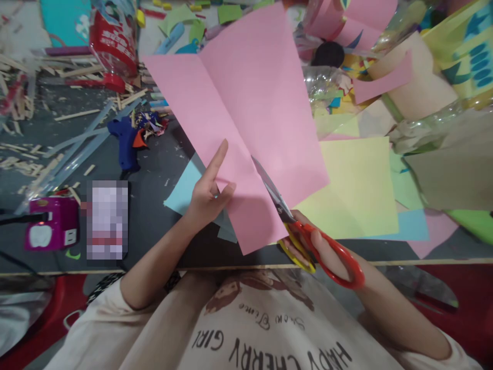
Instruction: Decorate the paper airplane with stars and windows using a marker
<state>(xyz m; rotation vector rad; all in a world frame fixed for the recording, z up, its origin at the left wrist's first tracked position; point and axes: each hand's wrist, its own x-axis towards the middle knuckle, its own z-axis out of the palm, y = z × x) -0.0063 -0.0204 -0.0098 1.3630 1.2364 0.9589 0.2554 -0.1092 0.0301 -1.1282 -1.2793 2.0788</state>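
A large sheet of pink paper (pixel 265 103), creased lengthwise, is raised over the near part of the table. My left hand (pixel 210 192) grips its left edge, with thumb and index finger on top and the other fingers hidden beneath. In my right hand (pixel 323 246) is a pair of scissors (pixel 335 257) with one red and one yellow handle. The blades lie along a cut that runs up from the near edge of the paper, close to the crease. Under the pink sheet, light blue paper (pixel 185 187) and yellow paper (pixel 358 190) show.
On the left lie a blue glue gun (pixel 127 141), a purple charger block (pixel 52 223), a blurred-out rectangular item (pixel 108 221) and scattered wooden sticks (pixel 77 115). A red-labelled bottle (pixel 113 46) is farther back. Clear plastic bottles (pixel 323 85) and paper scraps crowd the right.
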